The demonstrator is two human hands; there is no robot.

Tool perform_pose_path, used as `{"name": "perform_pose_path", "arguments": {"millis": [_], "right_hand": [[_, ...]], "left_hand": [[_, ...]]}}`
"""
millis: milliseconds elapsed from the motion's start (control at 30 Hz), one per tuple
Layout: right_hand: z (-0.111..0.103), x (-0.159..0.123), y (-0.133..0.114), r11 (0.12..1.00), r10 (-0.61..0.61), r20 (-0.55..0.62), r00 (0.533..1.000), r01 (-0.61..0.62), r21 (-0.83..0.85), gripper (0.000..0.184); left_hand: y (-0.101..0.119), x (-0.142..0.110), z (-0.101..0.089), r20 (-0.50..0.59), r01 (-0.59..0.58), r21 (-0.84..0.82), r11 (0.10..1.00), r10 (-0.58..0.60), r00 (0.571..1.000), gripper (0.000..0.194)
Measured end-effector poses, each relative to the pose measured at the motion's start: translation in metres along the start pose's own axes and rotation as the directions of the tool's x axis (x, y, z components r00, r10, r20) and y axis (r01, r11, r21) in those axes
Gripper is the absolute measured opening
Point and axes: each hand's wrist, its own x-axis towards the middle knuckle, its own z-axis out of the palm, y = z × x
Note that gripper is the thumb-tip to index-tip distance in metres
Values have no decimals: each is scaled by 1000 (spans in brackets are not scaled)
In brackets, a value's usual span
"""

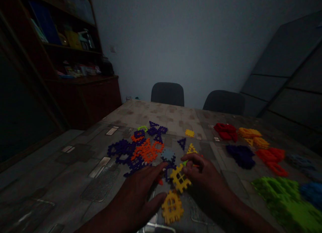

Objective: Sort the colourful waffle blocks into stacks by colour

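My right hand [205,174] is closed, its thumb and fingers pinching a yellow square window-shaped interlocking piece [180,179]. A bit of green and red shows by its fingertips, partly hidden. My left hand [141,189] is open over the near side of the pile, fingers stretched forward and thumb apart. Close to the left thumb tip is a yellow arched window piece [172,208]; whether they touch I cannot tell. Ahead of the hands lie orange pieces [148,151], purple pieces [123,147], a pale blue piece [168,155] and a yellow triangle [191,148].
Sorted piles stand on the right: red [225,131], yellow [254,136], dark purple [241,155], orange-red [273,159], green [284,201] and blue [313,192]. A yellow square [189,133] lies farther back. Two chairs [167,93] stand behind the patterned table [156,110].
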Motion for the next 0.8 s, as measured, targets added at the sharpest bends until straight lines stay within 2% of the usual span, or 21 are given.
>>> {"name": "perform_pose_path", "arguments": {"millis": [100,167,267,333,433,533,600,700,800], "right_hand": [[19,-32,4,976,104,40,994,-110,189,26],[25,-44,6,977,84,50,995,-92,190,22],[17,-53,6,995,-86,22,996,87,-42,13],[7,-57,6,956,-194,51,980,200,-214,12],[-2,-58,8,903,-290,177,941,330,-275,27],[-1,-56,18,855,-357,317,879,444,-268,49],[1,-55,25,861,-304,355,884,415,-293,58],[4,-54,35,893,-142,377,915,283,-350,75],[8,-54,39,903,-63,418,906,230,-363,96]], "left_hand": [[6,-2,2,89,19,26,999,-21,996,75],[6,-3,4,117,44,48,998,-49,992,76],[-1,-5,12,136,22,88,996,-34,990,82],[-8,-9,20,152,-38,121,992,19,988,101],[-13,-15,32,168,-107,168,980,79,983,133],[-12,-19,38,156,-106,212,972,73,985,145],[-11,-20,39,161,-97,225,970,61,985,146],[-10,-21,41,175,-106,221,970,68,982,137],[-10,-20,42,139,-153,211,965,126,982,127]]}}
